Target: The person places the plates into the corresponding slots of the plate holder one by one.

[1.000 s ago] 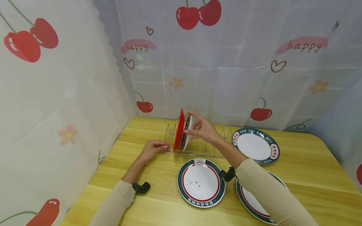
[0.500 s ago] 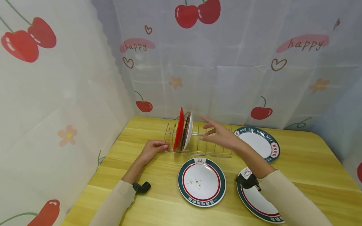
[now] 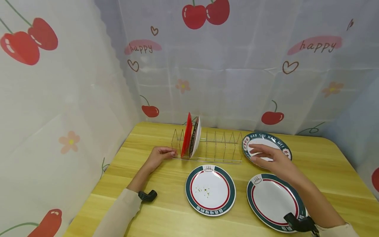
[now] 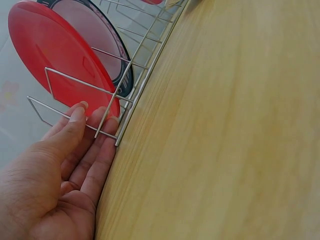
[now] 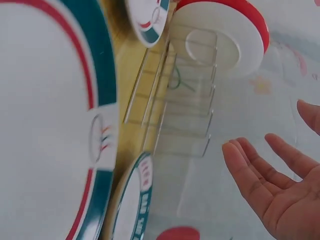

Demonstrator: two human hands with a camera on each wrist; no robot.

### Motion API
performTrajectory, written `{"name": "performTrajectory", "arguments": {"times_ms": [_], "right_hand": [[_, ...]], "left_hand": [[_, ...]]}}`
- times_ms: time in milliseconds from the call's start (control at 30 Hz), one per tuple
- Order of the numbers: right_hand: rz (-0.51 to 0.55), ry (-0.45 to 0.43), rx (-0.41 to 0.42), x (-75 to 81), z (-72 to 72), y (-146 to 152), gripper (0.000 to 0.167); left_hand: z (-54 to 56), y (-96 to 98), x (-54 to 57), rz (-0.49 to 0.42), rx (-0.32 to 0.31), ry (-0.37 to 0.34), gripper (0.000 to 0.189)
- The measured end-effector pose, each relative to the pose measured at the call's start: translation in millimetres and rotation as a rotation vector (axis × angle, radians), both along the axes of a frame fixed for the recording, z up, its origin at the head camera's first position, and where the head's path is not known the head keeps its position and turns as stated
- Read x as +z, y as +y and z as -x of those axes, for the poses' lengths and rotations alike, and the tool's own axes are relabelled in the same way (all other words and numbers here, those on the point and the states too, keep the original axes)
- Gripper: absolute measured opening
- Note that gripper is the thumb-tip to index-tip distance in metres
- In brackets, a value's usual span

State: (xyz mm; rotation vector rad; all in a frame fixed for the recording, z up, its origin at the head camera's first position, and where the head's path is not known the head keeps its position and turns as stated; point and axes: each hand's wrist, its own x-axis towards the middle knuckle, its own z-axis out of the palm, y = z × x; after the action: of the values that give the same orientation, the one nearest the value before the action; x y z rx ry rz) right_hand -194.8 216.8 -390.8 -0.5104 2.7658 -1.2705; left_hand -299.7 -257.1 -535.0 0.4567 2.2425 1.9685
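Note:
My left hand [image 3: 158, 158] grips the left end of a wire plate rack [image 3: 219, 162], its thumb and fingers about the end wires in the left wrist view. Two plates stand on edge in the rack's left part: a red plate [image 4: 55, 45] and, just right of it, a white plate [image 3: 196, 140] with a dark lettered rim. My right hand [image 3: 276, 161] holds nothing, its fingers spread and slightly bent. In the head view it overlaps an oval plate [image 3: 263, 135] with a green lettered rim, to the right of the rack.
A round plate [image 3: 216, 179] with a green rim and a red ring lies before the rack, small greenish flecks at its middle. Another round plate [image 3: 272, 197] of that pattern lies to its right, beneath my right forearm. A cherry-print sheet [image 3: 231, 98] hangs behind the wooden table.
My right hand has let go of the white plate in the rack and moved right, over to the oval plate. The left hand has stayed at the rack's end.

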Motion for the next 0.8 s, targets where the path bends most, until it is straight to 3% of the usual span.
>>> {"name": "performTrajectory", "arguments": {"times_ms": [267,533,800], "right_hand": [[0.003,-0.045,-0.091,-15.6,-25.9,59,0.064],[-0.040,-0.186,-0.221,-45.2,-43.7,110,0.080],[-0.068,-0.330,-0.215,-68.1,-53.0,133,0.073]], "left_hand": [[0.3,1.8,0.7,-0.018,0.003,0.006,0.023],[2.0,5.2,-0.1,-0.027,0.021,0.021,0.022],[2.7,2.6,-3.6,-0.016,0.042,0.031,0.021]]}}
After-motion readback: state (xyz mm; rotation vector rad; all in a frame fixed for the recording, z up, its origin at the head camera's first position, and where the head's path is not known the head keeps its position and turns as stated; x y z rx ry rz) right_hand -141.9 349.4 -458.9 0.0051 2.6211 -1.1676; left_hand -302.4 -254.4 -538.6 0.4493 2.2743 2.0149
